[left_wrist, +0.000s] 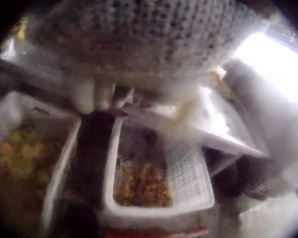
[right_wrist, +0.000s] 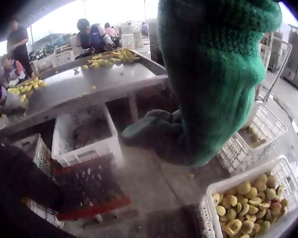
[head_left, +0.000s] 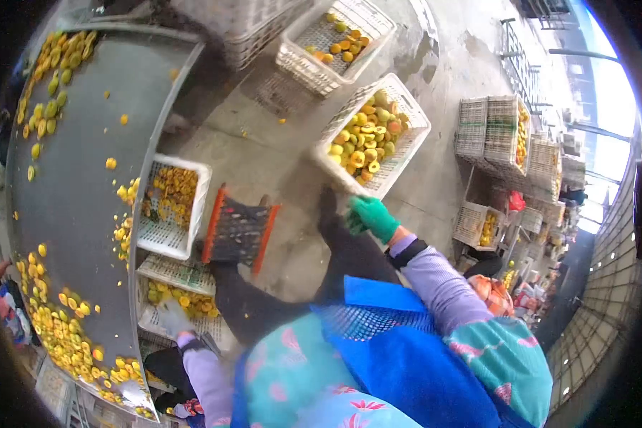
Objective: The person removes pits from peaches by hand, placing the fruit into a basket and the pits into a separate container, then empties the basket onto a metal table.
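Observation:
My right hand (head_left: pixel 373 217), in a green knitted glove, is beside the near corner of a white plastic crate (head_left: pixel 409 151) full of halved yellow-green fruit (head_left: pixel 367 135). In the right wrist view, the green glove's fingers (right_wrist: pixel 149 131) are loosely bent with nothing showing between them, and the crate sits lower right. My left hand (head_left: pixel 172 319), in a pale grey knitted glove, is motion-blurred over a crate of yellow fruit (head_left: pixel 192 303) beside the table. Close up in the left wrist view, the grey glove (left_wrist: pixel 154 39) fills the top; whether it holds anything, I cannot tell.
A long metal table (head_left: pixel 85 207) with scattered fruit pieces runs along the left. Next to it are a white crate (head_left: pixel 165 244) of small orange-brown scraps and a low orange-framed stool (head_left: pixel 239 228). Another crate (head_left: pixel 299 68) stands ahead. Stacked crates (head_left: pixel 486 132) are at right; people work across the table.

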Action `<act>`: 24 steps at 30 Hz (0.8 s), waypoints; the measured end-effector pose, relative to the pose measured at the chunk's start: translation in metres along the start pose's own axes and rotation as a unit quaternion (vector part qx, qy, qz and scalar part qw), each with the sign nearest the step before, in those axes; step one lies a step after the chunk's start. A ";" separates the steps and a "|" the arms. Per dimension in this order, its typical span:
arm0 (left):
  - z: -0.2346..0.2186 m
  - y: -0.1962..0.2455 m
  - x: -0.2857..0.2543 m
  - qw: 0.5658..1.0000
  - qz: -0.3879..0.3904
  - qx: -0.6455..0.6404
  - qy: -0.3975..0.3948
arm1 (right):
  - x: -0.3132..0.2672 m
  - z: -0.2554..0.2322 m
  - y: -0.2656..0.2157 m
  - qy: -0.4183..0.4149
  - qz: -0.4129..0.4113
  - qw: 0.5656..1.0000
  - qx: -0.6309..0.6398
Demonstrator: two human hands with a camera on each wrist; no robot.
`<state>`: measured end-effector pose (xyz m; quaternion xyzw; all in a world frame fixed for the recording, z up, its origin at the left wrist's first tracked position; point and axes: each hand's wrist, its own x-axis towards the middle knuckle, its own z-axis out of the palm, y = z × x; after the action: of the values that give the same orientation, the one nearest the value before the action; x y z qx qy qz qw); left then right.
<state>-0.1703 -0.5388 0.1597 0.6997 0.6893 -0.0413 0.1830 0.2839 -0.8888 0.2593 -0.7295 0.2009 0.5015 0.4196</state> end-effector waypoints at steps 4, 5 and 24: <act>0.018 0.092 -0.097 0.992 0.027 0.038 -0.117 | 0.008 -0.129 0.055 0.049 0.029 0.996 0.067; 0.049 0.098 -0.100 0.987 0.098 -0.012 -0.128 | 0.005 -0.165 0.068 0.077 0.034 0.993 0.084; 0.348 0.423 -0.273 0.837 0.058 -0.187 -0.511 | 0.255 -0.415 0.019 0.281 -0.090 0.947 -0.123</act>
<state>0.2994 -0.8998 0.0051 0.5708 0.4505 -0.2525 0.6384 0.6098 -1.2047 0.0815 -0.9019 0.1809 0.2567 0.2965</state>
